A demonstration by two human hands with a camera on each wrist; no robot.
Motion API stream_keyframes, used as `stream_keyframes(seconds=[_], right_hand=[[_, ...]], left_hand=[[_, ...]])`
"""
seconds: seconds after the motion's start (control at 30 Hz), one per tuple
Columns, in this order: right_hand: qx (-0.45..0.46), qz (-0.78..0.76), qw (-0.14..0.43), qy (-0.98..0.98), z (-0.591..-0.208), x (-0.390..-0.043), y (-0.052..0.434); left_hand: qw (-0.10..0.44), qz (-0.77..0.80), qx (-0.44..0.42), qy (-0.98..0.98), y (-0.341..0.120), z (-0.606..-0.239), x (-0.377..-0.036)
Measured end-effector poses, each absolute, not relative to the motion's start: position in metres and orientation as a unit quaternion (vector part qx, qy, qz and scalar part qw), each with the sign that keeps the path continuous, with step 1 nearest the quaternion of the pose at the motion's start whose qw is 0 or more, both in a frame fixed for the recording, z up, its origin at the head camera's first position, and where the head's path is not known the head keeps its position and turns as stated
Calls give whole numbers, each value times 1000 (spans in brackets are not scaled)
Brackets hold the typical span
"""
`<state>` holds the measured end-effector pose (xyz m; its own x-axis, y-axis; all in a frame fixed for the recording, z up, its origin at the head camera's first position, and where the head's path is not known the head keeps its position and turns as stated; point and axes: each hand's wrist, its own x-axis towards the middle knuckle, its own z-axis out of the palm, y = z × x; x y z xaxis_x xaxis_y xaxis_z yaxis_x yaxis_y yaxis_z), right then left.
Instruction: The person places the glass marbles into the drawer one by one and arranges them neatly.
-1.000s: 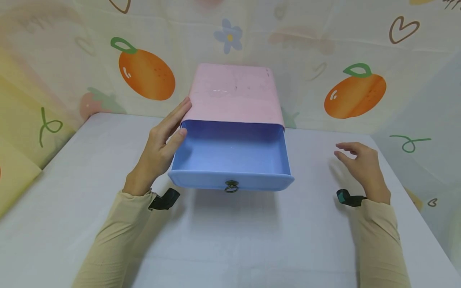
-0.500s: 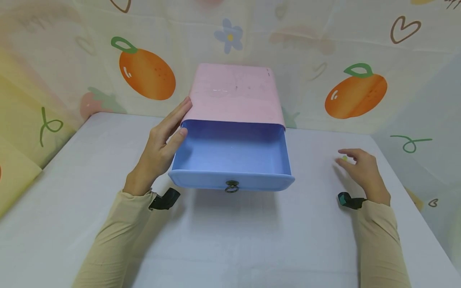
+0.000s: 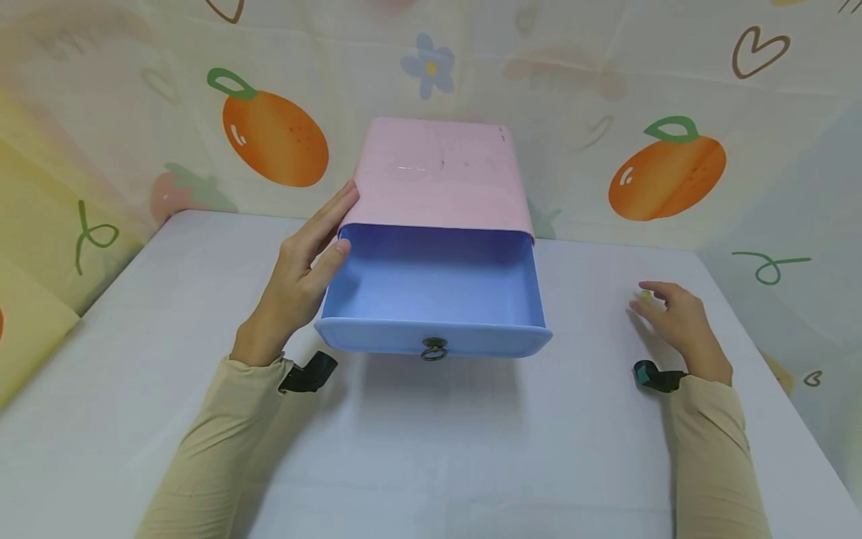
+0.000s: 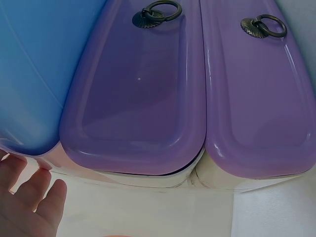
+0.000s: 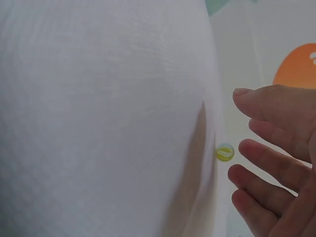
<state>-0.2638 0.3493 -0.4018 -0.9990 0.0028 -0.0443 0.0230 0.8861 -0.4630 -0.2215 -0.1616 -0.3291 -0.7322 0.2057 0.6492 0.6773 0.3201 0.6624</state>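
Pink plastic drawer cabinet (image 3: 438, 176) stands at the back of a white cloth-covered table (image 3: 431, 449), its blue top drawer (image 3: 434, 288) pulled fully open with nothing visible inside. The person's left hand (image 3: 303, 269) rests flat against the cabinet's left side, fingers straight, thumb at the drawer's edge, steadying it. From the left wrist view, 2 closed purple drawers (image 4: 143, 98) with dark metal ring pulls show lower down on the cabinet.

Well to the right of the drawer, the right hand (image 3: 676, 318) hovers low over the table, fingers relaxed and spread, gripping nothing. A small yellow and green glass marble (image 5: 224, 152) lies on the cloth just beside the fingertips (image 5: 244, 148), apparently not yet touched.

The reach for the marble seems to be the step in hand. Next would likely be a careful pinch between thumb and forefinger, since a marble rolls at the slightest nudge.
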Motion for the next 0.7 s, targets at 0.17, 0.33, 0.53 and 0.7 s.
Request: stream_keyframes(seconds=[0.17, 0.33, 0.53, 0.7], right_hand=[[11, -242, 50, 969, -401, -265, 350], [23, -241, 78, 967, -401, -266, 350], [24, -236, 82, 968, -402, -265, 352], [10, -232, 73, 970, -403, -264, 353]], left_hand=[[231, -510, -282, -779, -161, -328, -221], [232, -512, -284, -777, -161, -329, -221], [230, -512, -279, -779, -161, -328, -221], [228, -513, -277, -780, -161, -328, -221]])
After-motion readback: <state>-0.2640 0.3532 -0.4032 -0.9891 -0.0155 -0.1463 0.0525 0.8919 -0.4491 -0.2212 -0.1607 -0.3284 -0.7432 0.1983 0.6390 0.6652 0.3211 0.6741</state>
